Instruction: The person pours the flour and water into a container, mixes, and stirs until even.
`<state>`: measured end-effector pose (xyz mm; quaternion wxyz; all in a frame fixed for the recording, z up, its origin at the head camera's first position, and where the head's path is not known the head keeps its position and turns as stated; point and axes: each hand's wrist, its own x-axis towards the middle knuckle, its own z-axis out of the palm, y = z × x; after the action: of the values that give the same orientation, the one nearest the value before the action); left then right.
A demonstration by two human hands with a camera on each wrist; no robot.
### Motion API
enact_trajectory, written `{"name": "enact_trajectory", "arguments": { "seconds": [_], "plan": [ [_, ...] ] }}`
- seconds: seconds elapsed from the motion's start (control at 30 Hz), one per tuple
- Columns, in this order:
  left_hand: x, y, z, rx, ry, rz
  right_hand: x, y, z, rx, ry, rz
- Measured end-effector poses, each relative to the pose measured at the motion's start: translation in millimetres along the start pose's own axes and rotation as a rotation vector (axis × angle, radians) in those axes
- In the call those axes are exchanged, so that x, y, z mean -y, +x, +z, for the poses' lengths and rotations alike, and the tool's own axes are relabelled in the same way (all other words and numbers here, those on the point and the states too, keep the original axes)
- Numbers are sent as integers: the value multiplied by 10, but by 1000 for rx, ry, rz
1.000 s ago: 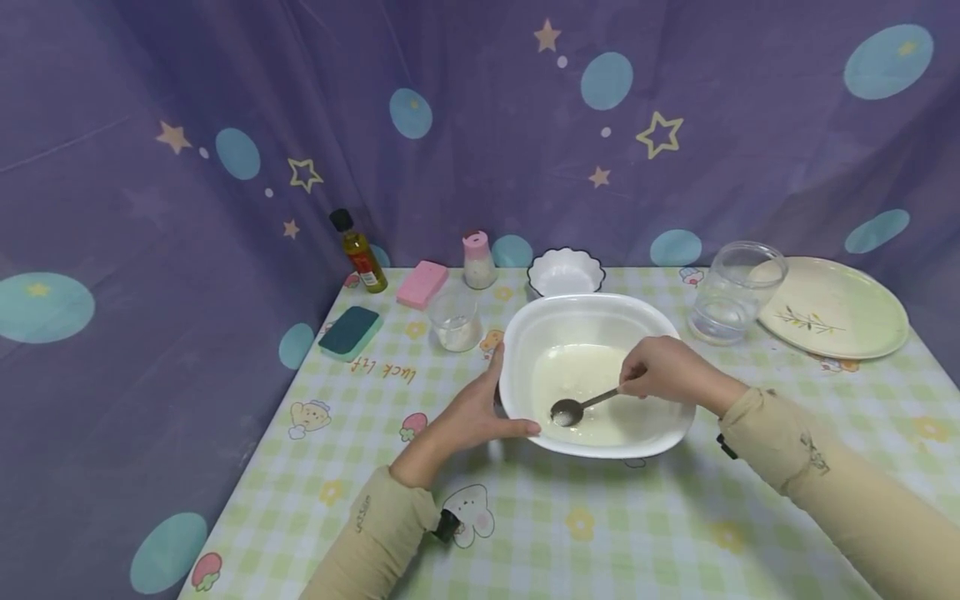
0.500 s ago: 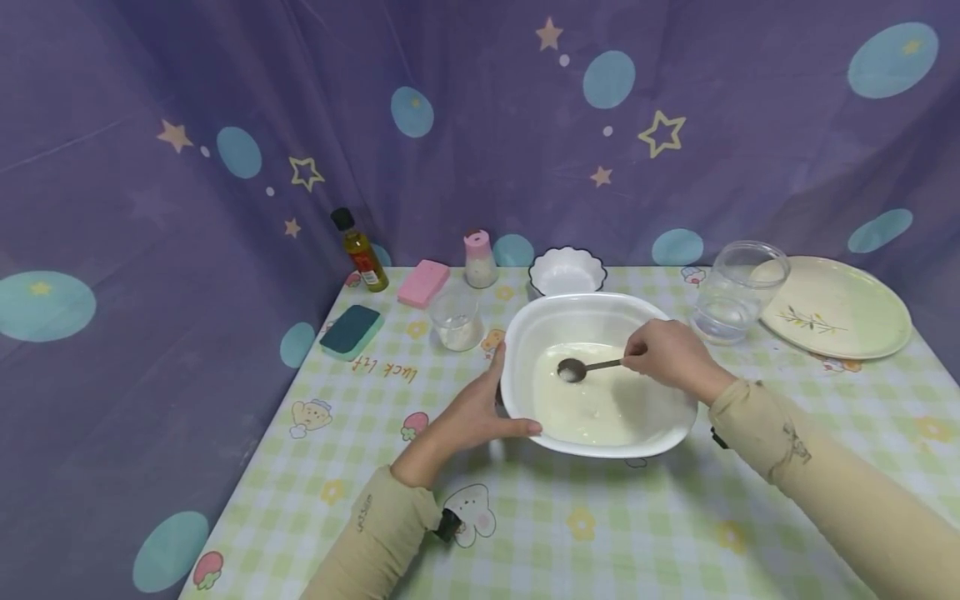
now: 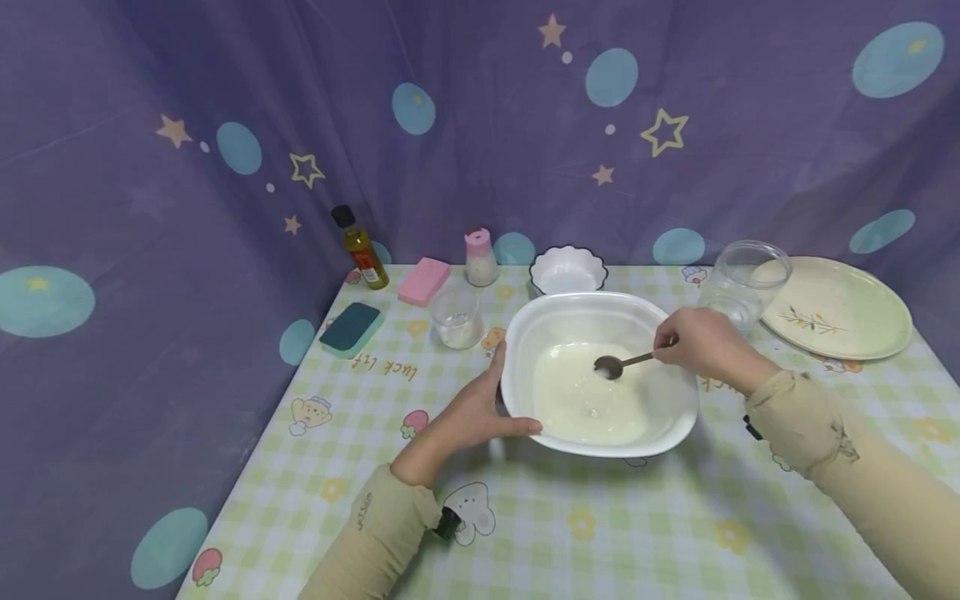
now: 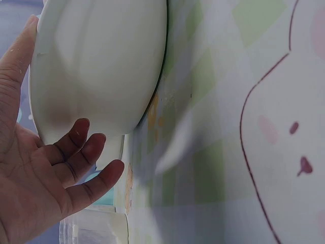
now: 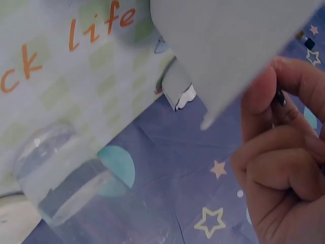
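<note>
We pinch spoon in right hand, handle running right, bowl end in batter at bowl centre. Left hand grips left rim.

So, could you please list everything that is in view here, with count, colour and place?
large bowl: 1, white, table centre, holding whitish liquid
spoon: 1, metal, tip in the large bowl
small bowl: 1, white with dark scalloped rim, behind the large bowl
small cup: 1, clear, left of the large bowl
shaker: 1, pink lid, back of table
oil bottle: 1, yellow with black cap, back left
pink sponge: 1, near the oil bottle
teal sponge: 1, left edge
glass jar: 1, clear, right
plate: 1, cream, far right
tablecloth: 1, green checked
left hand: holds the large bowl's rim
right hand: pinches the spoon
</note>
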<state>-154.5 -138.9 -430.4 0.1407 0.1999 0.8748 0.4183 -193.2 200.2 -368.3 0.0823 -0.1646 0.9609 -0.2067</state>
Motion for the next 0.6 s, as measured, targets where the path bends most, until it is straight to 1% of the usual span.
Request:
{"name": "enact_trajectory", "arguments": {
  "seconds": [0.17, 0.33, 0.5, 0.6],
  "plan": [
    [-8, -2, -2, -2, 0, -3, -38, -83, -64, 52, -9, -22],
    [-12, -8, -2, 2, -6, -4, -77, -129, -93, 129, 24, -26],
    [-19, -11, -3, 1, -7, -8, -71, -139, -67, 199, 55, -54],
    [-17, -10, 0, -3, -2, -5, -29, -136, -28, 203, 60, -87]
  ]
}}
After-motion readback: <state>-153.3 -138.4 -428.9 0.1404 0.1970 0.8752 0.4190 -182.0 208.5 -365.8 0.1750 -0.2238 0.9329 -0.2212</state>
